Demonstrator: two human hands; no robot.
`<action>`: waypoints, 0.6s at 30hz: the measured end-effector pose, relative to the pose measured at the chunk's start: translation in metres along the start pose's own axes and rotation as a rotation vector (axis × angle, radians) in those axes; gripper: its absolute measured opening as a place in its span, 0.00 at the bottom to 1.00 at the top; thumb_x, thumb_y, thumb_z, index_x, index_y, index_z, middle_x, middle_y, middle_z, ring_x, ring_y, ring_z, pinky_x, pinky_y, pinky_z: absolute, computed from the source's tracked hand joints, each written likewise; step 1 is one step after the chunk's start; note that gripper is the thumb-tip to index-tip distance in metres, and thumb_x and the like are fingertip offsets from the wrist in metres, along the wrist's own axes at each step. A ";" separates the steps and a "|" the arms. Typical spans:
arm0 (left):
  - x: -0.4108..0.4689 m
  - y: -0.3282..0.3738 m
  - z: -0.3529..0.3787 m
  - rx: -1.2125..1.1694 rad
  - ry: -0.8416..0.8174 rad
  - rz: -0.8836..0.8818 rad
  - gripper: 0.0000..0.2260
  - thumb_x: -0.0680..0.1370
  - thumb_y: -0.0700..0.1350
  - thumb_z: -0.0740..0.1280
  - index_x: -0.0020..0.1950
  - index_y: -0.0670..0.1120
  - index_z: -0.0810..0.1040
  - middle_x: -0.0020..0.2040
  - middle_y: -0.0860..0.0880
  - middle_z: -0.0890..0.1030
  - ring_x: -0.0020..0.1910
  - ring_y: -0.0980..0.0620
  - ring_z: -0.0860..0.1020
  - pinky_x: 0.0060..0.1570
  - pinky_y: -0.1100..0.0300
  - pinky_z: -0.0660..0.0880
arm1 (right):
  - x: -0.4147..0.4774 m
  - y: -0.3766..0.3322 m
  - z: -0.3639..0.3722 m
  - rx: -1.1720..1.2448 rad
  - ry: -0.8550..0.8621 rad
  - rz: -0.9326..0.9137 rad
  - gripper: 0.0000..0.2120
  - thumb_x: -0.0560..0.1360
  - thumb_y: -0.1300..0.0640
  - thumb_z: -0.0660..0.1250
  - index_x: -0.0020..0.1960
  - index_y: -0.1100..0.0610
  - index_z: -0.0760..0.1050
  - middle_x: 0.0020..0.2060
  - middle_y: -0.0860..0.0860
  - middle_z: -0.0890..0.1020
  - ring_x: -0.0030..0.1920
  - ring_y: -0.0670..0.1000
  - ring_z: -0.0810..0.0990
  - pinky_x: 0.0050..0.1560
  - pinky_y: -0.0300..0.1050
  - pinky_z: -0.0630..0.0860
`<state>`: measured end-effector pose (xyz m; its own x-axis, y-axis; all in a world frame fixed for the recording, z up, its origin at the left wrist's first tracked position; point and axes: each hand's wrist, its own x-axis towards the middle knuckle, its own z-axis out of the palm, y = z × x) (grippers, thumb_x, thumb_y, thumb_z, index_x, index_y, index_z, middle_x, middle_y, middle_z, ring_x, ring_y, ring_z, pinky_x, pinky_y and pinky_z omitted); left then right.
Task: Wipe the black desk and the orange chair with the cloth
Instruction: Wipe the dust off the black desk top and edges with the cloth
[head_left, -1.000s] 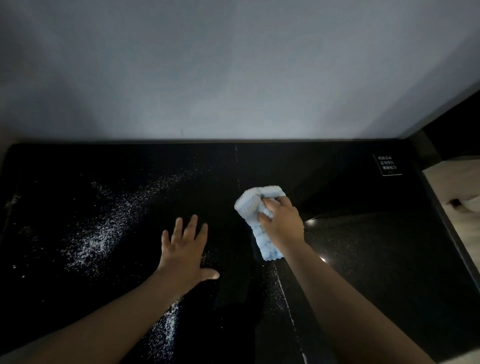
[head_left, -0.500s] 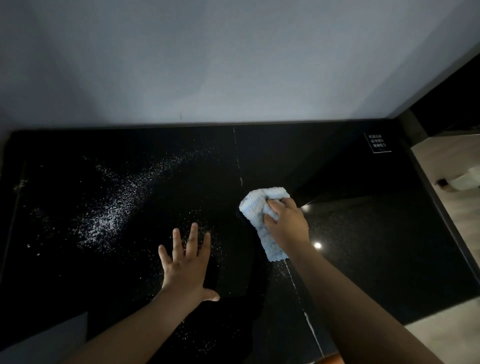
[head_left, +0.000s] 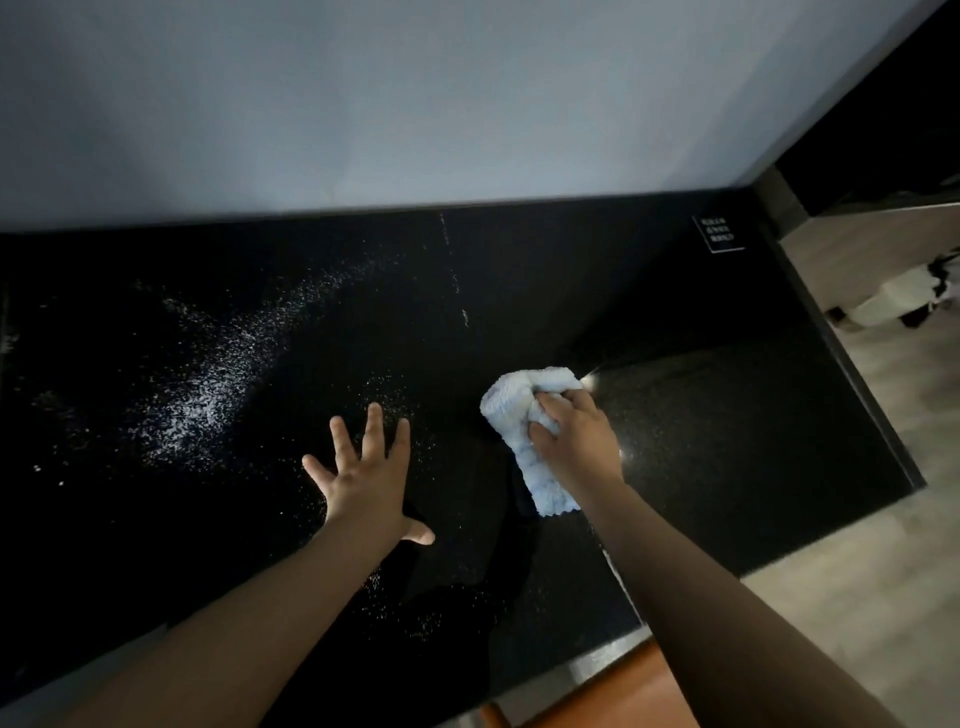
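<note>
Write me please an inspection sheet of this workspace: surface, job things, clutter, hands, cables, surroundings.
Surface: black desk, white powder scattered on its left half.
Job's things: blue cloth on the desk; orange chair at the near edge.
Clutter: small label at the far right corner.
Hands: right hand grips the cloth; left hand flat, fingers spread.
Cables: nothing seen.
Surroundings: grey wall behind; wood floor to the right.

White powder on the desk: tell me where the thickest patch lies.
In the head view, the thickest powder lies on the desk's left half, left of the flat left hand and far from the cloth.
</note>
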<state>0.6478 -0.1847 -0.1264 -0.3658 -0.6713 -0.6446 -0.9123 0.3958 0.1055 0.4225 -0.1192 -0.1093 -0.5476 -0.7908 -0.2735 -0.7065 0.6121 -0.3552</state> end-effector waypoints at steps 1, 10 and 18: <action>0.000 0.000 0.000 -0.004 0.001 0.004 0.63 0.60 0.69 0.74 0.76 0.53 0.31 0.74 0.46 0.26 0.73 0.32 0.31 0.67 0.28 0.48 | -0.004 0.002 0.001 -0.001 0.005 0.002 0.17 0.78 0.49 0.62 0.66 0.43 0.73 0.68 0.43 0.68 0.60 0.49 0.70 0.57 0.47 0.73; -0.001 0.001 -0.004 -0.026 0.010 0.015 0.62 0.60 0.67 0.75 0.77 0.53 0.35 0.76 0.46 0.29 0.73 0.32 0.32 0.66 0.27 0.47 | -0.027 0.014 0.005 -0.006 0.025 0.033 0.20 0.77 0.48 0.64 0.69 0.44 0.72 0.68 0.45 0.68 0.62 0.50 0.70 0.59 0.50 0.74; -0.003 0.003 -0.007 -0.031 0.004 0.005 0.62 0.60 0.66 0.76 0.77 0.53 0.35 0.76 0.46 0.29 0.73 0.32 0.32 0.66 0.27 0.47 | -0.035 0.020 0.004 -0.045 0.025 0.018 0.22 0.78 0.47 0.64 0.71 0.46 0.71 0.69 0.46 0.68 0.62 0.51 0.70 0.57 0.47 0.73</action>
<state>0.6448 -0.1865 -0.1188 -0.3714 -0.6716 -0.6412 -0.9156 0.3796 0.1327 0.4290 -0.0792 -0.1105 -0.5711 -0.7796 -0.2569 -0.7154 0.6262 -0.3098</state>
